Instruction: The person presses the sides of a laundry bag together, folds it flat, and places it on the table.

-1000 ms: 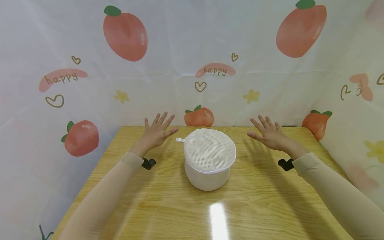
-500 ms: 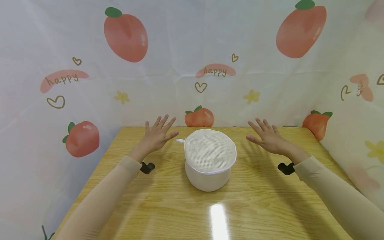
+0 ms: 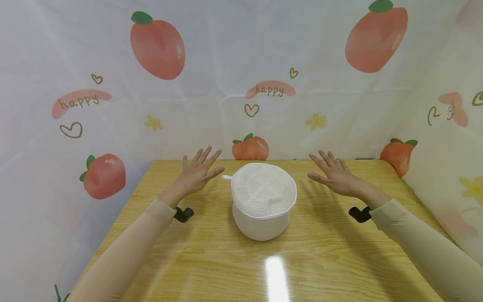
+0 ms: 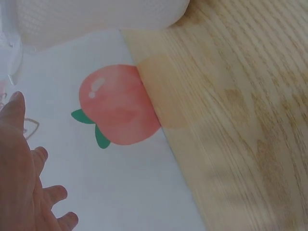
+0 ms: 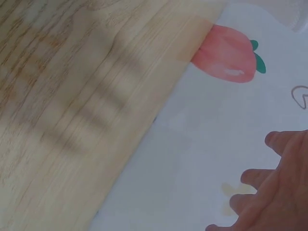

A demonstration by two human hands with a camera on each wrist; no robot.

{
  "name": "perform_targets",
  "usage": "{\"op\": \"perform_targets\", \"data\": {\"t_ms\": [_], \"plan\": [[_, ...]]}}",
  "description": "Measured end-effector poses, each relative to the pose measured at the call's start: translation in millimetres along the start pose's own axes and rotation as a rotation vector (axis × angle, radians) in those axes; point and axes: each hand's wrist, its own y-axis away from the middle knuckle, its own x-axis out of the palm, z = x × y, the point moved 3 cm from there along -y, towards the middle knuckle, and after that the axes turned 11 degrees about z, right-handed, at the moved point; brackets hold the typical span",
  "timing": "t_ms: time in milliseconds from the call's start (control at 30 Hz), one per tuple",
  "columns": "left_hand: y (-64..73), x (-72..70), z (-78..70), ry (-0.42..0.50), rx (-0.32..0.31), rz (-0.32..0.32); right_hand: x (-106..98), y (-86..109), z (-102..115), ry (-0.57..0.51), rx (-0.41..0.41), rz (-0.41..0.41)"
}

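A round white mesh laundry bag point(image 3: 264, 188) with a white zip edge stands upright on the wooden table, a small white tab point(image 3: 227, 177) sticking out at its upper left. To its left my left hand point(image 3: 193, 175) is held up with fingers spread, the thumb pointing towards that tab. On the other side my right hand point(image 3: 339, 176) is likewise raised and spread, apart from the bag. Neither hand holds anything. In the left wrist view the bag's side point(image 4: 96, 19) shows at the top, above the fingers.
The wooden table point(image 3: 211, 268) reaches back to a white cloth point(image 3: 211, 50) printed with peaches, hearts and the word happy. More of this cloth hangs along both sides. Black wrist cameras point(image 3: 183, 214) sit under the cuffs. A glare patch lies on the table's front part.
Both hands have dropped very slightly, and the right hand has drifted a little to the left, towards the bag. The bag stays where it was.
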Motion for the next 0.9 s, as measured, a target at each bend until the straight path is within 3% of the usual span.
{"op": "perform_targets", "data": {"t_ms": [400,900], "plan": [[3.8,1.2,-2.4,0.047,0.018,-0.002,3,2.5,8,-0.025,-0.033,0.0],[11.8,2.6,-10.0,0.254,0.078,0.002,5,2.2,13,-0.031,-0.061,0.005]]}}
